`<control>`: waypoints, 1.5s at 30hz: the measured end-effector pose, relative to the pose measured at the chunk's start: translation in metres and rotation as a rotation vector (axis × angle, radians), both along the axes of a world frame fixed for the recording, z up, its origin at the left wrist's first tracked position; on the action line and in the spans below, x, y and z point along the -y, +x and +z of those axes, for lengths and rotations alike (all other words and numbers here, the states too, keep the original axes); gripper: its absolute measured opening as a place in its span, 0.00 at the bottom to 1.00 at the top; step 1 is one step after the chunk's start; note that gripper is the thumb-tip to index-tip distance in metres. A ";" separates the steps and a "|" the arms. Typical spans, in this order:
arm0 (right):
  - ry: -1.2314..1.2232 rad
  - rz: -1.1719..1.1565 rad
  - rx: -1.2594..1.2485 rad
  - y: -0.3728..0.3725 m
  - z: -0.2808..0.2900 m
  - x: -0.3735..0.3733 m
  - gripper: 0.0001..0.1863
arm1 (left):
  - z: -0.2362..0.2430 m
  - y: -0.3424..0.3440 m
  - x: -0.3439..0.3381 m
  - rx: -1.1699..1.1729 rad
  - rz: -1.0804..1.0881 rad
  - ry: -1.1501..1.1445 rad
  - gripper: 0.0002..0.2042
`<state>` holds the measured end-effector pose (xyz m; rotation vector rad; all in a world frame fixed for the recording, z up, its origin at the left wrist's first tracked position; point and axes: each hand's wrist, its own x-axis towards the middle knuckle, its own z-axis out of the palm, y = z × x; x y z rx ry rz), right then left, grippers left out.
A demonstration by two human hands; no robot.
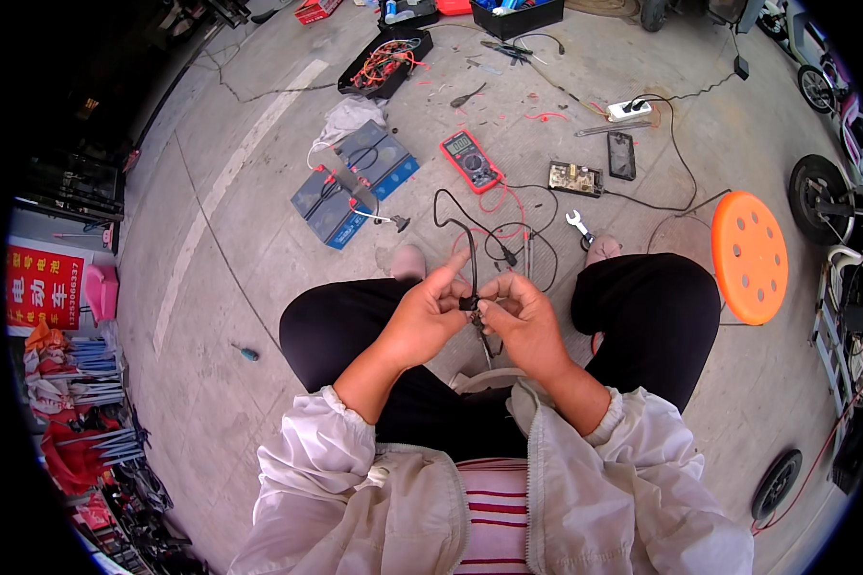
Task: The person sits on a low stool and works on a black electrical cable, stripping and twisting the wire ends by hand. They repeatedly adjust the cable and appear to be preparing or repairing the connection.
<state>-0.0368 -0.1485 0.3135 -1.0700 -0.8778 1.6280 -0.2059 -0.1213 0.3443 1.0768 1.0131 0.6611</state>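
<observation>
My left hand and my right hand meet in front of my knees. Both are closed on a thin black cable, at a thicker dark piece that my fingers partly cover. From there the cable loops up and over toward a black plug lying near the floor beyond my hands. A red and black multimeter lies farther off, its leads trailing nearby. To its right rests an opened charger with a bare circuit board, with its dark case half alongside.
Two blue-grey batteries with wires stand ahead on the left. An open-end wrench lies near my right foot, and an orange stool is at the right. A white power strip, a black wire tray and a screwdriver lie about.
</observation>
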 end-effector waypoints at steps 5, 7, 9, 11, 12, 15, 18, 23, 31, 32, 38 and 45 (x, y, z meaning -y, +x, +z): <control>-0.046 0.070 0.024 0.002 -0.004 -0.001 0.05 | -0.006 -0.002 0.005 -0.072 -0.030 0.077 0.38; -0.025 0.074 0.096 0.002 -0.009 0.000 0.06 | -0.007 0.001 0.006 -0.143 -0.028 0.122 0.38; 0.019 0.060 0.209 0.000 -0.012 0.000 0.07 | -0.008 0.001 0.007 -0.154 -0.027 0.133 0.38; 0.090 0.101 0.386 0.000 -0.013 0.001 0.07 | -0.009 0.001 0.007 -0.179 -0.043 0.133 0.38; 0.125 0.121 0.475 0.000 -0.013 0.001 0.06 | -0.008 0.000 0.007 -0.199 -0.058 0.128 0.38; 0.227 0.081 0.645 -0.003 -0.012 0.001 0.08 | -0.010 0.001 0.008 -0.246 -0.097 0.152 0.39; 0.231 0.030 0.729 -0.005 -0.003 0.001 0.09 | -0.008 0.005 0.009 -0.299 -0.148 0.206 0.39; 0.361 -0.001 0.742 -0.005 -0.013 0.002 0.09 | -0.001 0.008 0.009 -0.329 -0.180 0.296 0.38; 0.128 0.065 0.429 0.001 -0.023 0.001 0.07 | -0.011 0.001 0.006 -0.332 -0.135 0.295 0.38; 0.033 0.107 0.348 0.003 -0.019 0.001 0.07 | -0.012 0.000 0.006 -0.300 -0.126 0.255 0.38; -0.128 0.091 0.107 0.015 -0.012 -0.002 0.09 | -0.008 -0.007 0.001 -0.111 -0.064 0.094 0.39; -0.417 0.182 -0.226 0.011 -0.001 -0.007 0.15 | -0.002 -0.008 0.002 -0.018 -0.064 0.012 0.38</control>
